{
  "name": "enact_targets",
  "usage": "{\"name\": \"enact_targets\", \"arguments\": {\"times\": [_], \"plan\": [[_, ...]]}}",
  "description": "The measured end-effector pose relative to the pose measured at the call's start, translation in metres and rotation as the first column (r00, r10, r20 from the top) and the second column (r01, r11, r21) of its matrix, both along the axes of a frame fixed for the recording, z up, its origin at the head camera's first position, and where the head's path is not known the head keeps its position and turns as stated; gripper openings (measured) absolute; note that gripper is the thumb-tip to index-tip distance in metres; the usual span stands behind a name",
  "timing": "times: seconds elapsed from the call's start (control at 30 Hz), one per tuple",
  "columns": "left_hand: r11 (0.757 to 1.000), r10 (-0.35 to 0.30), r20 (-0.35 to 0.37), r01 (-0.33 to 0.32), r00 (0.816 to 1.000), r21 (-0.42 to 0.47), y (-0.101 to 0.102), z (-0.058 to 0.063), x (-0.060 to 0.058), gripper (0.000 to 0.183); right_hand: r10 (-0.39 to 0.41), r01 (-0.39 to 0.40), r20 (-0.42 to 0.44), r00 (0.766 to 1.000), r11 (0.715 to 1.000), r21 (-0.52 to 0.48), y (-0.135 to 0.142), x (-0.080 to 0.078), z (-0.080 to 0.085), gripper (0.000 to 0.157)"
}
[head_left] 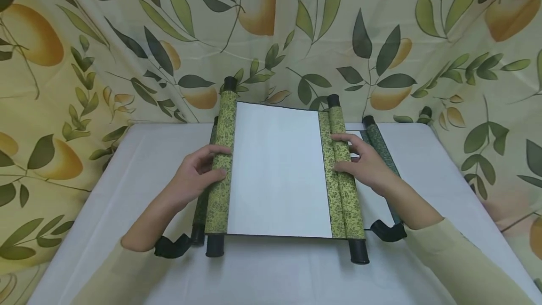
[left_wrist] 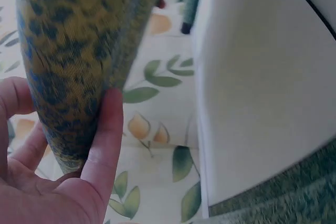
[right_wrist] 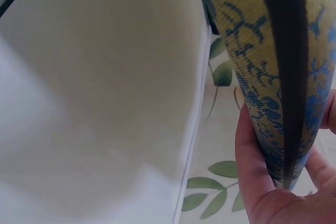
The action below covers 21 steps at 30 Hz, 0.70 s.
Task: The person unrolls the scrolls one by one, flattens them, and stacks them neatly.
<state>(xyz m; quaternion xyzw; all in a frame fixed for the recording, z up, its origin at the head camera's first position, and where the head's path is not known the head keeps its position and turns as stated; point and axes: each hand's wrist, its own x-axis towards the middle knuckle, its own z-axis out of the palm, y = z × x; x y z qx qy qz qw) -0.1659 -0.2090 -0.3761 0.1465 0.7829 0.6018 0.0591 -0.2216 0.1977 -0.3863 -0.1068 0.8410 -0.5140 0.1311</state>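
Note:
A hanging scroll (head_left: pixel 279 168) with a blank white sheet and yellow-green patterned borders is held partly unrolled above the table. My left hand (head_left: pixel 195 173) grips its left roll (head_left: pixel 219 192) between thumb and fingers. On the other side my right hand (head_left: pixel 366 161) holds the right roll (head_left: pixel 352 201) the same way. Both rolls end in black knobs. The wrist views show patterned cloth in the left hand (left_wrist: pixel 63 182) and right hand (right_wrist: pixel 289 192). Beneath lies a second scroll with dark green rolls (head_left: pixel 383 149), its middle mostly hidden by the first.
A white-covered table (head_left: pixel 279 276) carries the green scroll. Behind and around it hangs a cream cloth (head_left: pixel 262 51) printed with fruit and leaves. A dark knob-like end (head_left: pixel 425 115) shows at the table's far right corner. Black straps (head_left: pixel 172 246) are on both wrists.

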Motion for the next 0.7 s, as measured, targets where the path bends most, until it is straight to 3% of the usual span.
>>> {"name": "enact_targets", "arguments": {"times": [0.27, 0.7], "plan": [[0.992, -0.022, -0.037, 0.017, 0.999, -0.123, 0.000, -0.007, -0.006, 0.029, 0.005, -0.006, 0.004, 1.000, 1.000, 0.009, 0.003, 0.003, 0.008, 0.070], [0.977, -0.079, -0.036, 0.071, 0.996, -0.201, -0.002, -0.007, -0.009, 0.029, 0.007, -0.004, -0.038, 0.999, 0.998, 0.057, 0.008, 0.004, 0.013, 0.072]]}}
